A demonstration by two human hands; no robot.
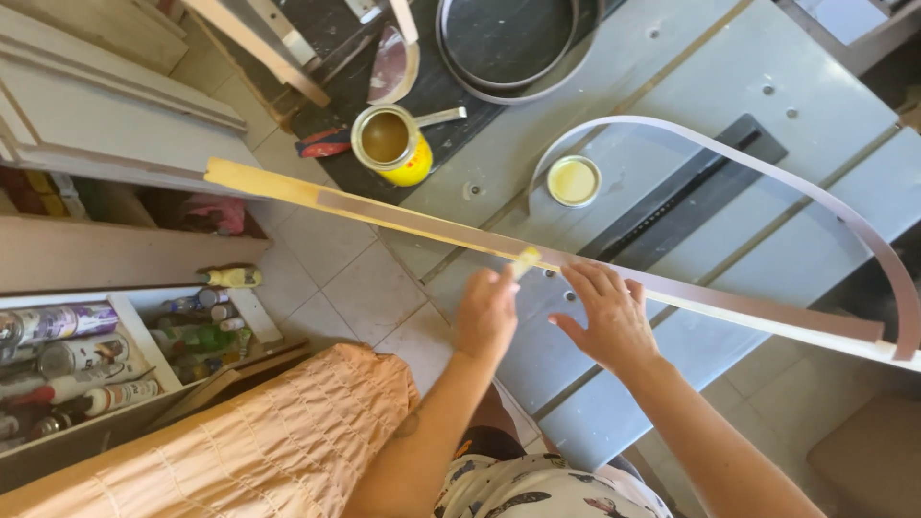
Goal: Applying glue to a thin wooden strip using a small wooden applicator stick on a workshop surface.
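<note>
A long thin wooden strip [384, 213] lies slantwise across the grey table saw top [691, 86], its left end jutting out over the tiled floor. A grey band [767, 168] is laid along it and arcs up in a loop toward the right end. My left hand [485, 312] holds a small yellowish spreader [525, 261] against the strip's edge. My right hand [606, 317] rests with fingers spread on the strip just right of it. An open yellow can of brown glue [391, 144] stands behind the strip, its round lid [574, 180] lying apart on the table.
A coiled grey band [508, 48] lies at the back of the table. Shelves [86, 355] with spray cans and bottles stand at the left. A white panel [106, 105] leans above them. An orange cloth [269, 441] is near my body.
</note>
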